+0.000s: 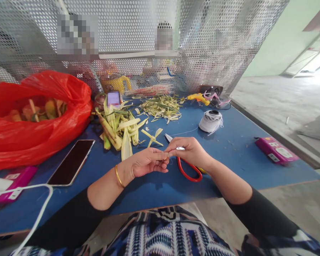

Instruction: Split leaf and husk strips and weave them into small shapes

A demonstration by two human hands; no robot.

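Note:
My left hand [146, 163] and my right hand [190, 152] meet over the blue table [240, 160], fingertips pinched together on something small I cannot make out; a thin white thread runs from there toward the white thread spool [211, 121]. Red-handled scissors [185, 164] lie on the table under my right hand. A pile of pale green-yellow leaf strips [120, 131] lies just beyond my hands.
A red plastic bag [34, 117] with yellow pieces sits at the left. A phone [71, 162] lies by it, with a white cable [40, 209]. Pink boxes [276, 150] lie at the right and left edges. A yellow glue gun [198, 97] and leaf scraps [161, 106] lie by the perforated metal screen.

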